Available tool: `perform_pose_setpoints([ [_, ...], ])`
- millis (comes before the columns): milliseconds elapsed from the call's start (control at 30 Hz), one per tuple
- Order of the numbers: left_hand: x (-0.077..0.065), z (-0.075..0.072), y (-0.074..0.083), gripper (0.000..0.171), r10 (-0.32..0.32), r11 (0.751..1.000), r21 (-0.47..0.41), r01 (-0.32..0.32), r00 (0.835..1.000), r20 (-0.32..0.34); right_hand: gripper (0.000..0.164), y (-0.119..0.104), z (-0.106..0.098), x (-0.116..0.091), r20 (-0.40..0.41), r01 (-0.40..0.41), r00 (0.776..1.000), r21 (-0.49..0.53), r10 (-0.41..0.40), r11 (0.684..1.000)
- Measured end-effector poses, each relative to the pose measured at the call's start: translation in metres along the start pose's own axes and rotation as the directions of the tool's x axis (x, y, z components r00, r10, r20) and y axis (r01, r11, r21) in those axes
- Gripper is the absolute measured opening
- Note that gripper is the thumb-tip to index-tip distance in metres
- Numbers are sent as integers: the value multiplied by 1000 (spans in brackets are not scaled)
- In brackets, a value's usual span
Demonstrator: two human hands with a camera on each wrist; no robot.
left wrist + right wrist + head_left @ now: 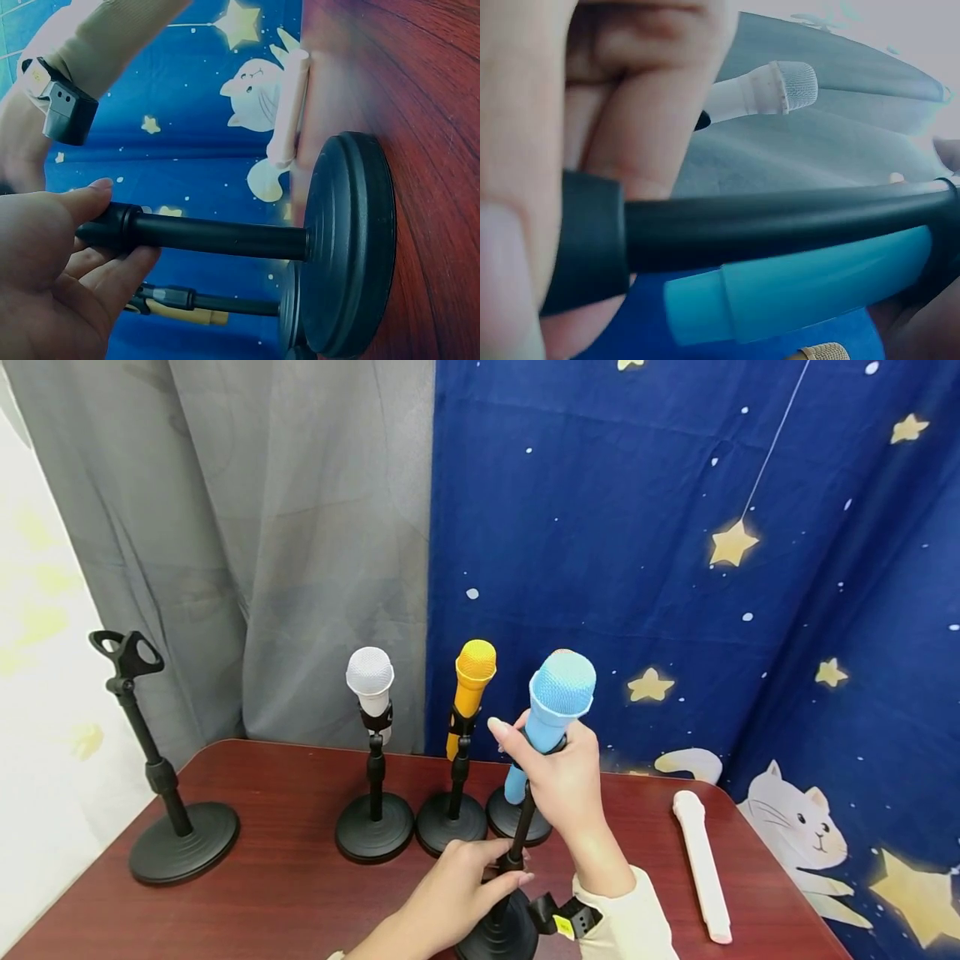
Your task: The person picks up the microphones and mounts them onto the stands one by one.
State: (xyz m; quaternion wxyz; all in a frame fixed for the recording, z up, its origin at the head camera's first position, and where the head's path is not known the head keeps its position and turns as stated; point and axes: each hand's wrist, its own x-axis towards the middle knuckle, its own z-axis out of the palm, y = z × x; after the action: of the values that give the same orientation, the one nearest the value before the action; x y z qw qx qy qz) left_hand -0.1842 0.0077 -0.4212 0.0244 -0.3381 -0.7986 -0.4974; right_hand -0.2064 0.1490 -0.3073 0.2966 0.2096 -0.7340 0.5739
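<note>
A light blue microphone (562, 685) sits tilted in the holder atop a black desk stand (225, 236). My right hand (567, 772) grips around the holder and the microphone's body, thumb on the left side. Lower down, my left hand (459, 889) holds the stand's collar (112, 225) between thumb and fingers. The stand's round base (352, 247) is near the table's front edge. In the right wrist view the microphone's tail (697, 307) slants beside the pole, and the left fingers (517, 187) wrap the collar. The holder is mostly hidden by my right hand.
Behind stand a white microphone (370, 672) and a yellow microphone (476, 668) on black stands. Another stand's base (517, 818) is partly covered by my right hand. An unoccupied stand (176, 793) is at left; a white microphone (702, 868) lies at right on the table (285, 893).
</note>
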Motion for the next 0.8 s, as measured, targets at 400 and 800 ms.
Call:
perform_pose_setpoints([
  [400, 1, -1, 1, 30, -9, 1000, -3, 9, 1000, 11, 35, -3, -9, -15, 100, -141, 983, -104, 151, 985],
  [800, 3, -12, -2, 29, -27, 994, -103, 40, 992, 126, 61, 66, -53, -69, 473, -183, 817, -332, 331, 925],
])
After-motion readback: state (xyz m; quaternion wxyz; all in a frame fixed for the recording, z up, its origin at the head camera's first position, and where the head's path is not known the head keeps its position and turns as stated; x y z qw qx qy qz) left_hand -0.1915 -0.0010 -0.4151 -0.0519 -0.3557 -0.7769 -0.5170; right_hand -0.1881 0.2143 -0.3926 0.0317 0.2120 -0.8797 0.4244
